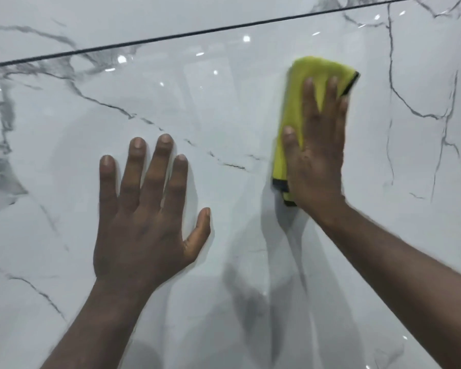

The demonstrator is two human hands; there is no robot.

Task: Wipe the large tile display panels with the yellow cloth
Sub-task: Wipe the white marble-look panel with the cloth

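Head view is showing a person wiping a glossy marble-look tile panel (224, 115) below the dark seam (197, 33). To do this well, I'd say the palm should be pressing evenly and the strokes overlapping right up to that seam, with the cloth staying folded flat. The right hand (317, 155) is lying flat, fingers straight and slightly spread, pressing the yellow cloth (322, 71) onto the panel. The cloth is poking out above the fingertips and on the thumb side, below the seam. The left hand (144, 222) is resting spread on bare tile, apart from the cloth.
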